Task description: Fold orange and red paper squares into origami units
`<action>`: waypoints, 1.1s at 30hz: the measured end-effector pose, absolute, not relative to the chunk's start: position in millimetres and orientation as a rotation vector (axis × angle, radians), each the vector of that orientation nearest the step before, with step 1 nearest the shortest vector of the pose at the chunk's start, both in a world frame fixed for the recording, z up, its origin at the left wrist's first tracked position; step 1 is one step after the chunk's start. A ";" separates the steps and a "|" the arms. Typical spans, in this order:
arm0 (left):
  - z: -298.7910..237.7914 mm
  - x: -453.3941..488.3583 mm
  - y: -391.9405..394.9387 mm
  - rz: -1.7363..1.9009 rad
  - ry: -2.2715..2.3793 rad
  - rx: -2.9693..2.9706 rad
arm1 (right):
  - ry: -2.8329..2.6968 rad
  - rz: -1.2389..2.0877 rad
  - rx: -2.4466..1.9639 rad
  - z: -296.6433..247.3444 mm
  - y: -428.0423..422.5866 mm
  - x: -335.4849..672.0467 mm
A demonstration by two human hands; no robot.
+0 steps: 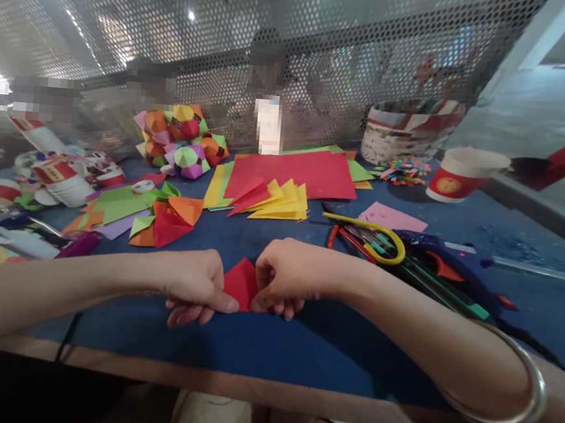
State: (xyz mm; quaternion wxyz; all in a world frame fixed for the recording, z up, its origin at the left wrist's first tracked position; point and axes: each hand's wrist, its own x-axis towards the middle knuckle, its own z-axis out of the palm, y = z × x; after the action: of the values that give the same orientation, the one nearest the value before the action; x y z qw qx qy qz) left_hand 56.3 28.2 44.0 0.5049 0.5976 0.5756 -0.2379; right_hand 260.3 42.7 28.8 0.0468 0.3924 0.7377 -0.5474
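A small folded piece of red paper (240, 282) is held low over the blue tabletop, near its front edge. My left hand (198, 286) pinches its left side between thumb and fingers. On the other side, my right hand (282, 278) grips it with bent fingers, hiding that part. Just beyond lies a fan of folded yellow papers (286, 202) with red ones beside it. An orange, red and green folded paper unit (169, 221) rests beyond my left hand.
Red sheets (295, 172) are stacked at the back. To the right lie a blue glue gun (450, 257), yellow-handled scissors (397, 243) and a paper cup (464, 173). Folded paper balls (183, 138), cups (64, 178) and loose papers (121, 205) crowd the left.
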 end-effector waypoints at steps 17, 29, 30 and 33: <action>45.4 20.0 19.4 -0.538 1.486 1.468 | 2.234 -1.708 1.210 27.8 42.7 261.5; 48.1 -15.7 14.9 -0.557 1.483 1.496 | 2.234 -1.682 1.247 28.0 40.0 259.4; 50.5 -15.3 15.1 -0.552 1.475 1.508 | 2.230 -1.687 1.247 28.7 39.6 259.2; 60.5 -8.5 21.3 -0.483 1.458 1.587 | 2.248 -1.664 1.256 31.4 36.9 259.4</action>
State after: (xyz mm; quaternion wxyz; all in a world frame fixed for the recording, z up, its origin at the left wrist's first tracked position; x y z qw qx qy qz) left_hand -8.5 21.3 60.5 0.4500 0.6417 0.5896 -0.1953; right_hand 259.4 36.9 31.4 0.0377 0.4094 0.7327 -0.5423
